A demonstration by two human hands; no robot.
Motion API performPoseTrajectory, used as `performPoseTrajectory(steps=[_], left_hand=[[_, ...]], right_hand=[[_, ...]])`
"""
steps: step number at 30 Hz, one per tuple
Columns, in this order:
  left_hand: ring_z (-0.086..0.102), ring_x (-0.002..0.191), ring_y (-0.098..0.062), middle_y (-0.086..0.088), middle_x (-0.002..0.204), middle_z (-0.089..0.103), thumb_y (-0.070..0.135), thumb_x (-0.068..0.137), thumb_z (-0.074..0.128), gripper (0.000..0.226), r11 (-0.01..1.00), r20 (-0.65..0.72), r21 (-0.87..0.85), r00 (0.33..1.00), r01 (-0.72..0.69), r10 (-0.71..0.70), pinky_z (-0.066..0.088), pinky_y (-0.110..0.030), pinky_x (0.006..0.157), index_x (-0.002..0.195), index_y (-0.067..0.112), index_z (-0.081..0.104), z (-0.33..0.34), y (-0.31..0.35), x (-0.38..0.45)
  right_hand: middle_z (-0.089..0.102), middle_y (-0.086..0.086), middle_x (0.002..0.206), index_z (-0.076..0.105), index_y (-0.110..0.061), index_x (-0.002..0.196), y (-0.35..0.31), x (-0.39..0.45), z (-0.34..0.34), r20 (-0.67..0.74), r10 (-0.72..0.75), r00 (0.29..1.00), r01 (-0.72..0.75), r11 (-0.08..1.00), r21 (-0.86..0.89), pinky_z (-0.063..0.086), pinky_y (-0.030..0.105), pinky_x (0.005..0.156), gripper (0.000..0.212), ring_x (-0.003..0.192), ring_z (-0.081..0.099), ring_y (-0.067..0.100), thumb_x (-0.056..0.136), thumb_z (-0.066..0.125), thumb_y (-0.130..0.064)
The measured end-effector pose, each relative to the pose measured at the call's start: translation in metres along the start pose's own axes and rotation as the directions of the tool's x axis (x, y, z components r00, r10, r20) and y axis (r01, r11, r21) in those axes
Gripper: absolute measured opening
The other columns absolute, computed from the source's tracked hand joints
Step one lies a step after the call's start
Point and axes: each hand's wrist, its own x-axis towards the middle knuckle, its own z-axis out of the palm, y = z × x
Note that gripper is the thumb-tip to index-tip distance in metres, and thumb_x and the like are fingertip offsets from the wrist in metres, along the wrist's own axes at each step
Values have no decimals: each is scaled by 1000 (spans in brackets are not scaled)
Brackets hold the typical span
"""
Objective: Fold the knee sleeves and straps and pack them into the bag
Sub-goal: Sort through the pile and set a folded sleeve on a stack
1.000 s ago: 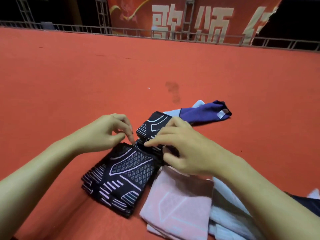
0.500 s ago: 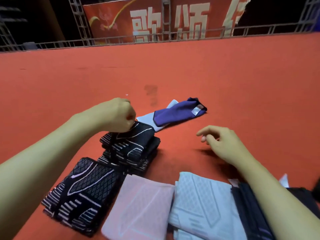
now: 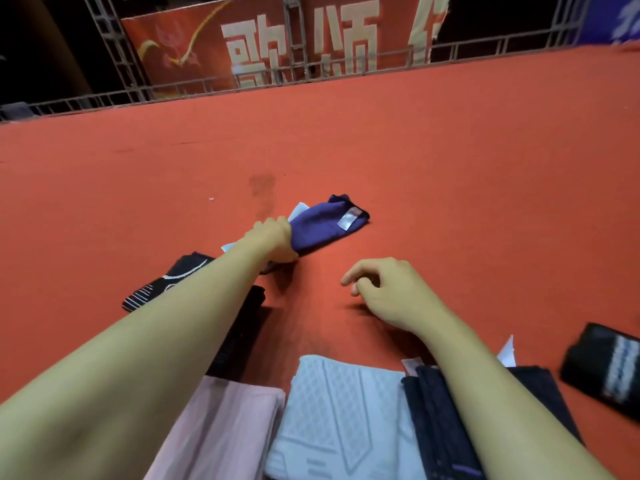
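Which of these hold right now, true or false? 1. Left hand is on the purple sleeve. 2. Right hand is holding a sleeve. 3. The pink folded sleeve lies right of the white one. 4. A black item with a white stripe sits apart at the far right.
1. True: the left hand grips the near end of the purple sleeve.
2. False: the right hand holds nothing, its fingers loosely curled above the red carpet.
3. False: the pink folded sleeve lies left of the white folded sleeve.
4. True: the black item with a white stripe lies alone at the right edge.
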Motion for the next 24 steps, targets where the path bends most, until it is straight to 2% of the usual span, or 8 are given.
performPoseTrajectory(steps=[7,8,10,12,14,18,21,24], left_hand=[[64,89,-37,-20,100,69,28,90,54,29,924,-237,-367,971,-105,17,44,-36,70,101,4,67,-41,30,-23],[60,82,-31,-16,94,66,30,93,51,29,820,-221,-555,975,-140,17,43,-33,67,98,6,67,-55,39,-36],[56,77,-23,-10,87,61,24,99,48,23,331,-101,-938,994,-105,30,44,-30,69,93,10,65,-77,55,-65],[56,81,-23,-11,83,59,21,99,49,18,-128,-40,-992,986,-20,159,47,-34,75,92,11,63,-80,59,-96],[56,75,-21,-9,78,56,23,91,57,13,-337,-21,-939,964,72,264,48,-31,70,85,12,61,-59,57,-117],[59,67,-20,-3,72,57,18,47,75,31,-563,59,-795,953,225,298,49,-31,73,74,16,60,-10,50,-145],[62,70,-22,-4,73,60,16,57,69,19,-631,-4,-737,932,243,363,51,-39,84,75,17,63,-8,47,-151],[67,76,-25,-10,81,68,14,89,56,14,-591,61,-778,962,214,267,57,-42,83,82,13,69,-6,54,-145]], right_hand=[[77,-3,90,73,-25,99,8,10,0,-197,158,967,-137,984,116,47,21,67,23,77,67,11,96,55,-12],[78,2,96,69,-24,101,6,10,-3,-200,250,947,-182,935,305,49,23,64,16,77,68,14,100,55,-16],[76,13,110,59,-20,111,-1,8,-11,-50,392,919,-228,630,743,54,24,60,14,79,73,19,107,52,-31],[74,20,116,48,-14,127,-6,5,-20,103,405,909,-216,243,946,60,31,63,37,87,76,28,106,53,-44],[73,22,117,45,-14,130,-3,4,-25,169,414,894,-212,61,975,62,35,64,45,90,76,35,103,57,-48],[72,8,102,71,-21,107,5,6,-20,133,459,879,-282,272,920,58,35,70,23,80,67,21,103,57,-38],[68,-4,85,73,-19,104,5,6,-16,3,410,912,-250,551,796,49,29,68,18,74,60,11,103,59,-30],[62,7,85,71,-18,93,7,6,-14,-129,298,946,-90,622,778,39,32,62,21,73,53,19,105,58,-29]])
